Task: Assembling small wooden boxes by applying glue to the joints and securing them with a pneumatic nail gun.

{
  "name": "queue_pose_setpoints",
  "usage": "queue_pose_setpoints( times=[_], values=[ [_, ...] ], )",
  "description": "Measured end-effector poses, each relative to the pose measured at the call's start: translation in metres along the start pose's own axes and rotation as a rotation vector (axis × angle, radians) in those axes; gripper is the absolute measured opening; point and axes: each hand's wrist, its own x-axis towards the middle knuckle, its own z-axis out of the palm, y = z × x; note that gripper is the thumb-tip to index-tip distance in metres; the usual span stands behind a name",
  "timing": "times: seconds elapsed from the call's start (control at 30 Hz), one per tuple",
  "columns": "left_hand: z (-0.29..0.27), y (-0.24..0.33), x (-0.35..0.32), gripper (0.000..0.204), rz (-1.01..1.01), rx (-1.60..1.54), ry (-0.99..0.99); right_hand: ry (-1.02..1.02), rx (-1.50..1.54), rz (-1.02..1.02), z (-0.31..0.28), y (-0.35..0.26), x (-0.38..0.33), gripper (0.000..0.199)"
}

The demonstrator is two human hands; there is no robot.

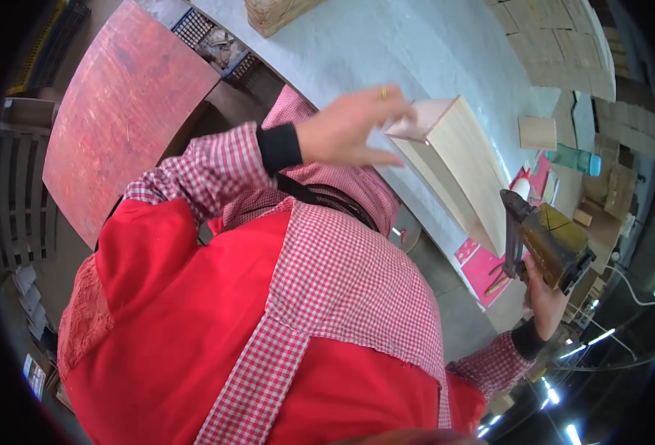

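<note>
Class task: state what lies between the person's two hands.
In the head view, a pale wooden box lies between left hand and right hand, which grips a nail gun.

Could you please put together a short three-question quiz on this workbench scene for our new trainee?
1. True or false: the left hand rests on the wooden box.
2. What does the right hand hold? A) a nail gun B) a brush C) a saw
3. What colour is the bottle beyond the box?

Key: 1 true; 2 A, the nail gun; 3 teal.
</note>
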Motion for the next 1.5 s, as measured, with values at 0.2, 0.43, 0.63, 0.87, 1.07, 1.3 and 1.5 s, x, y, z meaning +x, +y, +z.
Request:
queue_pose_setpoints(
  times=[0.2,0.43,0.63,0.87,1.07,1.3,1.5],
  values=[
    [-0.006,-0.052,0.056,0.054,-0.282,-0.612,-0.192,-0.132,0.045,-0.095,0.008,-0.040,0.036,0.052],
    [0.012,-0.090,0.105,0.039,-0.535,-1.193,-0.629,-0.221,0.006,-0.137,0.015,-0.090,0.062,0.055],
    [0.024,-0.090,0.121,0.023,-0.619,-1.232,-0.799,-0.295,0.004,-0.254,0.028,-0.113,0.081,0.051],
    [0.032,-0.091,0.123,0.024,-0.631,-1.268,-0.800,-0.356,0.027,-0.263,0.034,-0.123,0.092,0.049],
    [0.034,-0.094,0.126,0.024,-0.666,-1.258,-0.806,-0.368,0.041,-0.271,0.035,-0.122,0.096,0.047],
    [0.036,-0.096,0.118,0.036,-0.542,-1.063,-0.642,-0.411,-0.010,-0.273,0.036,-0.116,0.103,0.047],
    [0.015,-0.065,0.072,0.079,-0.090,-0.532,-0.312,-0.409,-0.056,-0.276,0.034,-0.106,0.103,0.047]
  ],
)
